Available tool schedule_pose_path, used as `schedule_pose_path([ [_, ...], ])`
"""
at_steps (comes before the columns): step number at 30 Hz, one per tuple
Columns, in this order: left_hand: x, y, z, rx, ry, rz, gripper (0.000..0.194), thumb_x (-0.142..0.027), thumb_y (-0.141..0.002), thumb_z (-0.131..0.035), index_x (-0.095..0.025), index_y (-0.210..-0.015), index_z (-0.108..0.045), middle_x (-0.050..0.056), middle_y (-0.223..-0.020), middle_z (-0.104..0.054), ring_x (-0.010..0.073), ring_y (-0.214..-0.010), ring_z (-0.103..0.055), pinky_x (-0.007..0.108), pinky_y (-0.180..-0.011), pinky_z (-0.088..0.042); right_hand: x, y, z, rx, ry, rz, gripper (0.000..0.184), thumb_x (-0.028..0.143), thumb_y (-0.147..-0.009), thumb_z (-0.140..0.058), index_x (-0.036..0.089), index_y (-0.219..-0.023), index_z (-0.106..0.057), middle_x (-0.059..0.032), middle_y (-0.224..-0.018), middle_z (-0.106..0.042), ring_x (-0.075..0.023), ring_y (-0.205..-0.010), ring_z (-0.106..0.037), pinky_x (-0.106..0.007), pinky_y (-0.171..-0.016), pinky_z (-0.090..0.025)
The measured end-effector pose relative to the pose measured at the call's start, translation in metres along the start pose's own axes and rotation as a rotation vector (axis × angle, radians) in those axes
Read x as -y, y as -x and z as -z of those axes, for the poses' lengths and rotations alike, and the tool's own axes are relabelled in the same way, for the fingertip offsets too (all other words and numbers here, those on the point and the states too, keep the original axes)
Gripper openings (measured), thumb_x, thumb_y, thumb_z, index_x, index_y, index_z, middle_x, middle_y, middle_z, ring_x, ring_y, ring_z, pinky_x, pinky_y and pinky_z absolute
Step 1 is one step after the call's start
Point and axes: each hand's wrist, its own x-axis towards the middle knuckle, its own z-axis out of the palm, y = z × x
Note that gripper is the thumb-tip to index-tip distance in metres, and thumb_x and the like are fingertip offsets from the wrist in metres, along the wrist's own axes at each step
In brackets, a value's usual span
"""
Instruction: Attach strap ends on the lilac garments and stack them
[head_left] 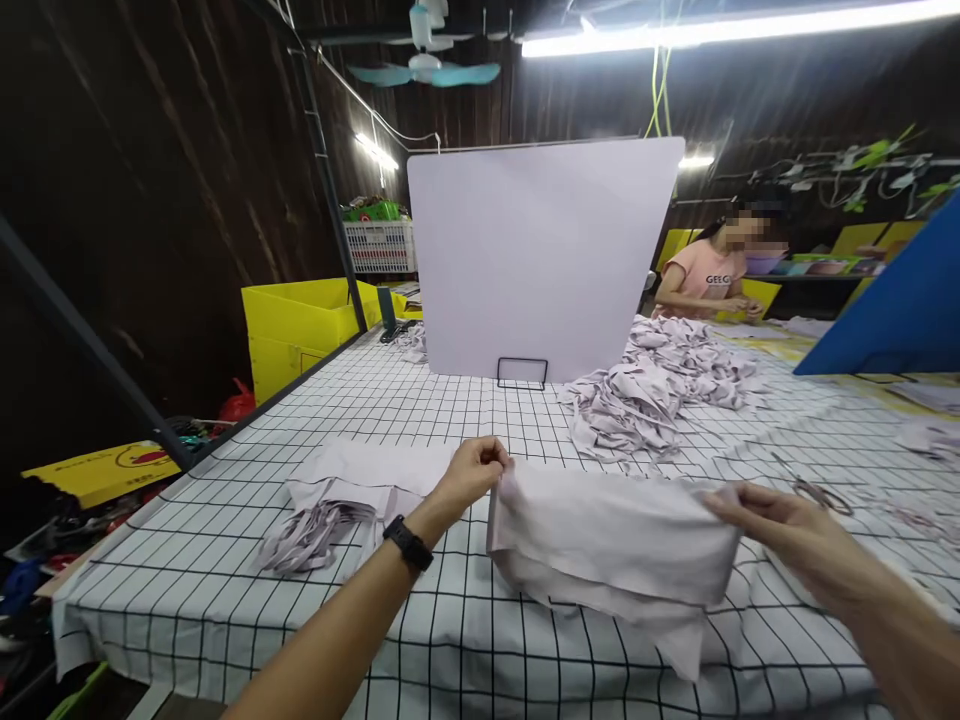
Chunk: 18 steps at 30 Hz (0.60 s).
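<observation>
A pale lilac piece of fabric (615,535) is stretched between my two hands at the table's front edge, its lower layers drooping. My left hand (478,468), with a black watch on the wrist, pinches the fabric's upper left corner. At the upper right corner, my right hand (772,515) grips it between thumb and fingers. Left of my left hand lies a stack of similar fabric pieces (330,520), bunched at one end. Scissors (821,492) rest on the checked tablecloth (247,530) beyond my right hand.
Behind the fabric a large pale board (540,260) stands upright in a wire stand. A heap of crumpled fabric (637,405) lies at its right. Yellow bins (300,325) stand at the left, a blue board (892,300) at the right. Another person (705,275) sits across the table.
</observation>
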Motion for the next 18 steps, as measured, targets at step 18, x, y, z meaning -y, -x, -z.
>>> schedule_pose_path([
  [18, 0.027, -0.019, -0.050, 0.180, -0.713, 0.051, 0.014, -0.006, -0.081, -0.059, -0.016, -0.076, -0.068, 0.010, -0.100, -0.066, 0.0306, -0.105, -0.062, 0.048, -0.094, -0.046, -0.049, 0.005, -0.040, 0.067, -0.167, -0.219, 0.057, 0.067, -0.064, -0.081, 0.023, -0.061, -0.044, 0.0017, -0.063, -0.047, -0.0175, -0.066, -0.045, -0.029, -0.061, -0.039],
])
